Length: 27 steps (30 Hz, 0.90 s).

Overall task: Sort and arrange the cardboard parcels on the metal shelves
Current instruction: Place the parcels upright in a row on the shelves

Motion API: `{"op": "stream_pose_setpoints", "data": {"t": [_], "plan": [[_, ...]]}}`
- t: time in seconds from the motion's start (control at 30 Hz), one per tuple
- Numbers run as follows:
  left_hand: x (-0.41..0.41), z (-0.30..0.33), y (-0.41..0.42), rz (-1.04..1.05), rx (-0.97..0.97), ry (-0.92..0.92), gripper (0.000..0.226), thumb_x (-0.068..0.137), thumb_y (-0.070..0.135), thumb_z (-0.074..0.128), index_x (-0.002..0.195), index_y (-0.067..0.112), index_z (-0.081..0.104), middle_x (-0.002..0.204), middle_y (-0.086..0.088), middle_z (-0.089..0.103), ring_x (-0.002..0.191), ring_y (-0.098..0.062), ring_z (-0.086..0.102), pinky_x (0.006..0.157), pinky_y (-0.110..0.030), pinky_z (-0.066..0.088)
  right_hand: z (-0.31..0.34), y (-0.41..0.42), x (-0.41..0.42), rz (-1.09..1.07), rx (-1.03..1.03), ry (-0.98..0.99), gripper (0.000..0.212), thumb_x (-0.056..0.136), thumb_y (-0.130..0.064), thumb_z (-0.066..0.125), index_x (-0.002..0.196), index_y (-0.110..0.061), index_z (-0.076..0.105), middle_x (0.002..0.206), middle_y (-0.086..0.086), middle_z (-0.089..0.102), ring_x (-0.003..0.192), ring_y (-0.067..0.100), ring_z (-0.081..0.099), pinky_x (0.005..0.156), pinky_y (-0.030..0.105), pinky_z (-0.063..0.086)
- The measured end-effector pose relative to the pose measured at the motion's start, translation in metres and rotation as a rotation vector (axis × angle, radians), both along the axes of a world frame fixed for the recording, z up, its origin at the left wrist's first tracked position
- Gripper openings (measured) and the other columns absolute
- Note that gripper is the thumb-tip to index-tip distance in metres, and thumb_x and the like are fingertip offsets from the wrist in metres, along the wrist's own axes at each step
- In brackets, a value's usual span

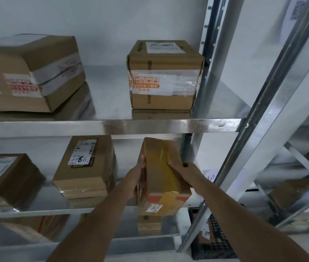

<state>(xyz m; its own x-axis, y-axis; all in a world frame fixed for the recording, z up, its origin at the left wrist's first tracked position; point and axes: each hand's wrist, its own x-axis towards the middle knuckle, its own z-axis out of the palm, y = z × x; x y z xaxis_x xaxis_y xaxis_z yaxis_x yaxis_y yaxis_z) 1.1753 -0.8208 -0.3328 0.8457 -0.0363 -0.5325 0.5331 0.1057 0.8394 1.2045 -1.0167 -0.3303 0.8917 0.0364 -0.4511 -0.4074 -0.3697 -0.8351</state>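
Parcel wrapped in yellowish tape is in both my hands right now, sitting at the right end of the middle shelf with its near end poking out over the front edge. My left hand is flat against its left side, fingers straight along the cardboard, and my right hand has its fingers curled over the top right edge, clamped on it. There's a red strip and a small white label with numbers on the end facing me.

Same shelf, just to the left, is a flat stack with "7786" scrawled on its label, and further left by the edge another labelled box. Upper shelf has a squarish box with orange print tucked near the right rear corner by the upright, and a bigger box well apart on the left, turned at an angle
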Motion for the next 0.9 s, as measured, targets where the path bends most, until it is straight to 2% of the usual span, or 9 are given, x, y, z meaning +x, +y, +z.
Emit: {"op": "stream_pose_setpoints", "data": {"t": [0.07, 0.13, 0.23, 0.3, 0.47, 0.63, 0.9], "plan": [[0.002, 0.006, 0.001, -0.018, 0.001, 0.037, 0.073, 0.085, 0.080, 0.054, 0.128, 0.021, 0.056, 0.118, -0.003, 0.067, 0.105, -0.021, 0.065, 0.095, -0.037, 0.056, -0.003, 0.006, -0.001, 0.017, -0.026, 0.015, 0.096, 0.063, -0.083, 0.072, 0.133, -0.022, 0.048, 0.121, -0.001, 0.066, 0.105, 0.022, 0.067, 0.088, 0.035, 0.059], [0.005, 0.005, 0.004, -0.050, 0.005, 0.031, 0.097, 0.064, 0.086, 0.069, 0.137, 0.025, 0.051, 0.134, -0.002, 0.062, 0.123, -0.028, 0.060, 0.112, -0.052, 0.045, -0.011, 0.008, 0.002, 0.013, -0.019, 0.047, 0.114, 0.050, -0.090, 0.072, 0.139, -0.025, 0.041, 0.129, 0.000, 0.061, 0.112, 0.026, 0.064, 0.098, 0.045, 0.056], [0.007, 0.002, -0.001, -0.070, 0.077, 0.023, 0.114, 0.045, 0.079, 0.087, 0.139, 0.022, 0.053, 0.130, -0.003, 0.066, 0.121, -0.029, 0.062, 0.111, -0.053, 0.046, -0.008, 0.013, -0.004, 0.007, 0.051, 0.118, 0.097, 0.067, -0.081, 0.070, 0.142, -0.029, 0.038, 0.132, 0.000, 0.059, 0.115, 0.029, 0.061, 0.100, 0.048, 0.053], [0.009, -0.005, -0.001, -0.070, 0.125, -0.004, 0.122, 0.038, 0.078, 0.088, 0.141, 0.023, 0.052, 0.129, -0.003, 0.067, 0.117, -0.029, 0.065, 0.108, -0.053, 0.049, -0.006, 0.015, -0.007, 0.013, 0.092, 0.158, 0.086, 0.075, -0.078, 0.067, 0.141, -0.031, 0.040, 0.131, 0.001, 0.061, 0.115, 0.029, 0.061, 0.101, 0.049, 0.052], [0.004, -0.001, -0.002, -0.042, 0.155, 0.052, 0.110, 0.055, 0.073, 0.086, 0.143, 0.021, 0.047, 0.137, -0.006, 0.062, 0.122, -0.032, 0.061, 0.110, -0.055, 0.047, -0.010, 0.014, -0.005, 0.014, 0.097, 0.184, 0.101, 0.063, -0.084, 0.072, 0.143, -0.030, 0.043, 0.133, 0.002, 0.062, 0.119, 0.032, 0.061, 0.106, 0.055, 0.049], [0.006, -0.006, -0.001, -0.042, 0.168, 0.044, 0.127, 0.038, 0.079, 0.086, 0.145, 0.023, 0.046, 0.139, -0.005, 0.061, 0.124, -0.033, 0.060, 0.110, -0.057, 0.046, -0.010, 0.012, -0.004, 0.011, 0.091, 0.178, 0.094, 0.071, -0.079, 0.070, 0.145, -0.030, 0.040, 0.138, 0.001, 0.058, 0.124, 0.033, 0.058, 0.108, 0.056, 0.046], [0.012, -0.009, -0.001, -0.016, 0.167, 0.052, 0.095, 0.066, 0.058, 0.089, 0.143, 0.017, 0.051, 0.137, -0.007, 0.063, 0.124, -0.033, 0.061, 0.110, -0.056, 0.046, -0.011, 0.013, -0.001, -0.005, 0.084, 0.163, 0.080, 0.083, -0.070, 0.065, 0.145, -0.028, 0.039, 0.140, 0.001, 0.056, 0.128, 0.034, 0.055, 0.110, 0.055, 0.044]]}}
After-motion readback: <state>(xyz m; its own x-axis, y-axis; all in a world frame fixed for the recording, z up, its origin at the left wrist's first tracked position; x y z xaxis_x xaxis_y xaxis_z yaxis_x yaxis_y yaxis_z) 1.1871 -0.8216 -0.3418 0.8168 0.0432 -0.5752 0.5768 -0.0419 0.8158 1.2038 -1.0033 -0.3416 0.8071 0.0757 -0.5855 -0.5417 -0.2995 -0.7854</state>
